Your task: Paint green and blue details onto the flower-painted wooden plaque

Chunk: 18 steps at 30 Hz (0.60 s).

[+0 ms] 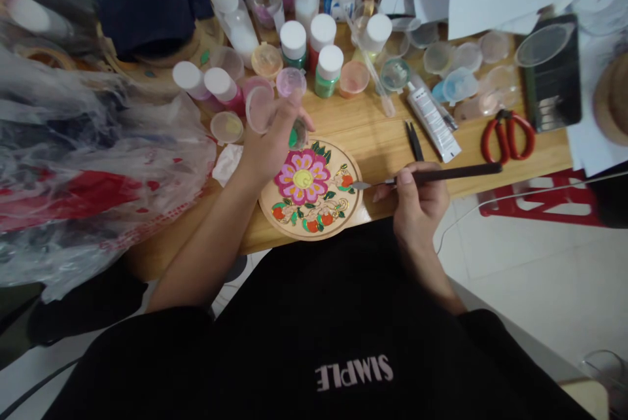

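A round wooden disc lies at the table's near edge, painted with a pink flower, green leaves and orange buds. My left hand is closed round a small clear cup of green paint, holding it just above the disc's far rim. My right hand pinches a thin dark tool like a pen. Its metal tip rests at the disc's right edge, near an orange bud.
Several white-capped paint bottles and small clear paint cups crowd the wooden table behind the disc. Black tweezers, a white tube and red scissors lie to the right. Crumpled plastic bags fill the left.
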Available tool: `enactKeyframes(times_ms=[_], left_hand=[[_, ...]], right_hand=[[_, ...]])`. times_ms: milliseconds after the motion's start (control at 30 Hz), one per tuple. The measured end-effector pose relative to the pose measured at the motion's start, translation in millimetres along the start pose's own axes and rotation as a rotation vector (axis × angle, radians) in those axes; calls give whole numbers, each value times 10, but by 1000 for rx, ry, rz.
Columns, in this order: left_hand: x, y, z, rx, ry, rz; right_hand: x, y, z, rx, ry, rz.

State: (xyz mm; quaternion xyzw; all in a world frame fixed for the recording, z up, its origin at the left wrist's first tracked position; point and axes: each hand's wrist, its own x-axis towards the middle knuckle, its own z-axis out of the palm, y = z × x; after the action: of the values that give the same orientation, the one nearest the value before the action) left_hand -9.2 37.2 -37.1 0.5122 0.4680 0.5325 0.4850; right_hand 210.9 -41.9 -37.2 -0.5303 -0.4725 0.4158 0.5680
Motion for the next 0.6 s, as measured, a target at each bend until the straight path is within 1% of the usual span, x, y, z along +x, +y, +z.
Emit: enactKeyframes(times_ms=[67,233,300,467,600], left_hand=[[-2,-2,0,3,1,-4],[-11,4,-1,31,9,-1],[-5,1,-3,31,-1,5],[-9,31,7,31,-1,-8],[-23,61,21,21,23,0]], right_hand=[[-7,-14,9,-2,16,5],[-7,-47,57,-47,140,-35],[6,-48,83,-73,168,-41],[38,-32,123,-126,181,-35],[38,-29,132,-143,170,-31]])
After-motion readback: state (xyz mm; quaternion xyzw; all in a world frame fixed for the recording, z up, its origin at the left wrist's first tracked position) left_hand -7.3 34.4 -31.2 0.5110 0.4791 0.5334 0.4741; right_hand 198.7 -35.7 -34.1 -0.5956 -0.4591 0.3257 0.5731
